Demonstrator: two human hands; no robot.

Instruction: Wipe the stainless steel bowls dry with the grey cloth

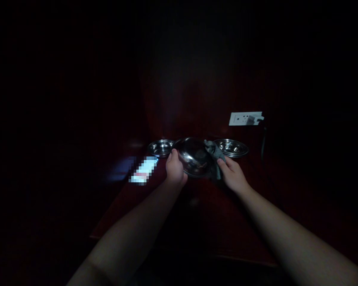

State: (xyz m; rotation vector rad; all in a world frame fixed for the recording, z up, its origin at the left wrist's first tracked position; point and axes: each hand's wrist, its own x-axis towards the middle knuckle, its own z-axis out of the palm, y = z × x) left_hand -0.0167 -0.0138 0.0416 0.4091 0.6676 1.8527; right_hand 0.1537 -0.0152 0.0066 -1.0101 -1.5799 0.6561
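A shiny steel bowl (193, 157) is held up over the table, its rounded outside facing me. My left hand (175, 169) grips its left rim, thumb on the near side and the other fingers mostly hidden behind. In my right hand (233, 174) is a bunched grey-green cloth (215, 155), pressed against the bowl's right edge. Behind on the left sits another steel bowl (162, 148), partly covered by the held one. To the right, beyond the cloth, rests what looks like a small stack of steel bowls (232, 147).
A lit phone (143, 171), its screen blurred out, lies near the left edge of the dark red table (209, 222). On the back wall is a white socket panel (241, 118) with a plug and a hanging cable (263, 145). The surroundings are very dark.
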